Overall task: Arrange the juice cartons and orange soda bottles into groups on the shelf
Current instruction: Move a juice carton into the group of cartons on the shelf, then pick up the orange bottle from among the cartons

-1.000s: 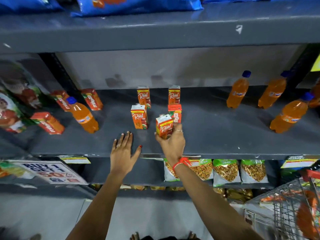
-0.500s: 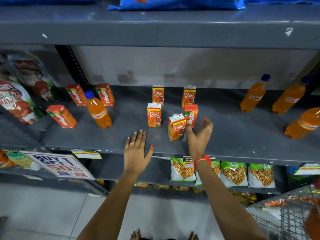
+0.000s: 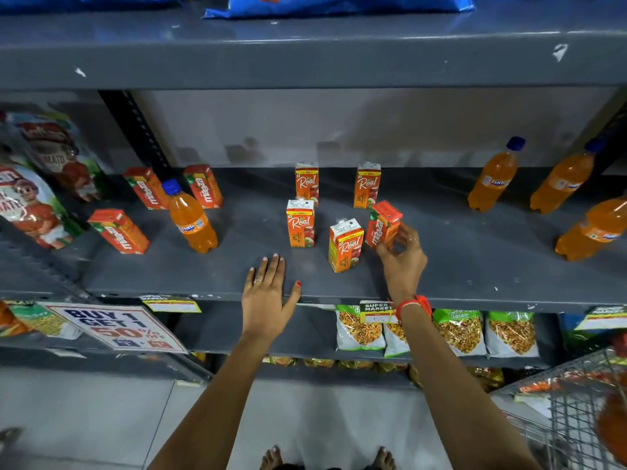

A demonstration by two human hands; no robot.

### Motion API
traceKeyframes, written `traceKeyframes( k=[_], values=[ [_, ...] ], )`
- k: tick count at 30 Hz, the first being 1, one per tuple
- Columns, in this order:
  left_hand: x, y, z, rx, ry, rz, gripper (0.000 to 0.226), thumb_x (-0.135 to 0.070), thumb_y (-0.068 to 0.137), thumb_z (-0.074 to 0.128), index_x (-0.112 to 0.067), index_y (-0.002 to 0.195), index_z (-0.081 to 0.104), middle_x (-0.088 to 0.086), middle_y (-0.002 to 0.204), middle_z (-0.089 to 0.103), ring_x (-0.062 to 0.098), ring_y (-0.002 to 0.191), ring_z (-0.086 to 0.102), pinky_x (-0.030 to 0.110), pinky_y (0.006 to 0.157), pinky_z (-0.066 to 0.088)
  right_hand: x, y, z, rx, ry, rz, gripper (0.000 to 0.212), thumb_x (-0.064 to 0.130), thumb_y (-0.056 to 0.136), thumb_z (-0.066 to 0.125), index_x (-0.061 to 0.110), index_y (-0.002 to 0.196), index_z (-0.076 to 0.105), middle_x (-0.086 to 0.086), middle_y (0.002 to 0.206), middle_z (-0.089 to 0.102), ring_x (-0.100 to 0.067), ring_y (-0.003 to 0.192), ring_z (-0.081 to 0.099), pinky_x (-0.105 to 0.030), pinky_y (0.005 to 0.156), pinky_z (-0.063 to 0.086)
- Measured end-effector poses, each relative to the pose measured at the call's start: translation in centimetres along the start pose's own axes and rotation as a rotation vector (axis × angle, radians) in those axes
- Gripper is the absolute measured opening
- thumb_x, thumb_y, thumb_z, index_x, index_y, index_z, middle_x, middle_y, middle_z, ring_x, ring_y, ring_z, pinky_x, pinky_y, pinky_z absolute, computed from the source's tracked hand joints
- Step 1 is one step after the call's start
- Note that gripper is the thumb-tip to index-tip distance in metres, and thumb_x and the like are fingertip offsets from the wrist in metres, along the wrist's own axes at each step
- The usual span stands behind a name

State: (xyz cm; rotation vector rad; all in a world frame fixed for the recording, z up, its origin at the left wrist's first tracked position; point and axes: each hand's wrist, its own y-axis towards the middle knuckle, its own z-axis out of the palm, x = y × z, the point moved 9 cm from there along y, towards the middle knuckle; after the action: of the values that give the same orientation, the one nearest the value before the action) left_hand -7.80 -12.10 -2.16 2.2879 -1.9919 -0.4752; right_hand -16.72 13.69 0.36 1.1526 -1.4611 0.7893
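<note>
1. the red maaza carton [image 3: 383, 223] is gripped by the right hand [image 3: 402, 262], fingers curled on its right side and thumb at its lower front; it is tilted, and whether its base touches the shelf [image 3: 441, 266] cannot be told.
2. the left hand [image 3: 268, 296] is laid flat on the near shelf edge, fingers together, thumb spread out, nothing held.
3. four real cartons are seen upright mid-shelf: nearest real carton [image 3: 344, 245] just left of the held one, one [image 3: 300, 223] further left, two at the far side [image 3: 306, 184] [image 3: 367, 185].
4. three more maaza cartons [image 3: 118, 231] [image 3: 146, 188] [image 3: 203, 186] are seen at far left, with one soda bottle [image 3: 191, 217] standing among them.
5. three other soda bottles [image 3: 493, 176] [image 3: 563, 179] [image 3: 592, 228] are seen at right, well apart from that one.
6. judged: sorting partly done; the held carton probably belongs with the left maaza group, the lone left bottle with the right bottles.
7. handling, judged: carton small, light, stiff card but dentable if squeezed; best taken across its two broad faces, mid-height.
8. handling, judged: bottles heavier, smooth, easily tipped; best taken around the body below the neck.
9. risk, judged: the nearest real carton could be knocked over when the held carton is carried left.
</note>
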Motion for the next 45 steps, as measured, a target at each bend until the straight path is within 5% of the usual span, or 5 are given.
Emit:
traceKeyframes(
  k=[12, 25, 29, 40, 45],
  values=[
    [5.3, -1.1, -1.3, -0.045, 0.003, -0.030, 0.065, -0.052, 0.086, 0.030, -0.007, 0.130, 0.046, 0.010, 0.137, 0.049, 0.028, 0.130, 0.040, 0.048, 0.109, 0.026, -0.9, -8.7, -2.6, -0.157, 0.266, 0.120, 0.044, 0.003, 0.071, 0.075, 0.009, 0.110, 0.057, 0.002, 0.099, 0.066, 0.000, 0.087, 0.065, -0.032, 0.083, 0.056],
    [16.7, -0.7, -3.5, -0.040, -0.085, -0.125, 0.065, -0.045, 0.086, 0.019, -0.007, 0.132, 0.044, 0.010, 0.142, 0.043, 0.028, 0.135, 0.032, 0.049, 0.112, 0.019, 6.6, -12.8, 15.8, 0.168, 0.253, -0.037, 0.044, 0.001, 0.069, 0.075, 0.025, 0.101, 0.057, 0.007, 0.091, 0.066, -0.007, 0.084, 0.065, -0.033, 0.083, 0.056],
    [17.9, -0.6, -3.7, 0.006, -0.098, -0.044, 0.070, -0.052, 0.085, 0.014, -0.010, 0.137, 0.037, 0.007, 0.146, 0.038, 0.026, 0.138, 0.027, 0.047, 0.113, 0.015, 7.9, -10.8, 20.7, 0.133, 0.179, -0.096, 0.047, 0.005, 0.068, 0.072, 0.015, 0.111, 0.056, -0.008, 0.103, 0.067, -0.020, 0.095, 0.064, -0.049, 0.091, 0.053],
    [18.0, -0.7, -3.2, -0.028, -0.129, -0.045, 0.060, -0.046, 0.089, 0.021, -0.012, 0.135, 0.039, 0.006, 0.144, 0.042, 0.026, 0.136, 0.031, 0.047, 0.112, 0.018, 7.6, -9.3, 25.3, 0.392, 0.059, -0.068, 0.048, 0.003, 0.088, 0.055, 0.007, 0.134, 0.040, -0.016, 0.130, 0.057, -0.024, 0.121, 0.053, -0.045, 0.106, 0.043],
    [18.0, -0.8, -3.5, -0.070, -0.132, -0.042, 0.055, -0.043, 0.090, 0.026, -0.011, 0.131, 0.044, 0.007, 0.139, 0.048, 0.028, 0.132, 0.037, 0.047, 0.110, 0.022, 8.3, -10.2, 24.3, 0.241, 0.053, -0.119, 0.060, 0.008, 0.085, 0.062, 0.011, 0.138, 0.034, -0.015, 0.140, 0.044, -0.026, 0.130, 0.043, -0.046, 0.109, 0.039]
  ],
)
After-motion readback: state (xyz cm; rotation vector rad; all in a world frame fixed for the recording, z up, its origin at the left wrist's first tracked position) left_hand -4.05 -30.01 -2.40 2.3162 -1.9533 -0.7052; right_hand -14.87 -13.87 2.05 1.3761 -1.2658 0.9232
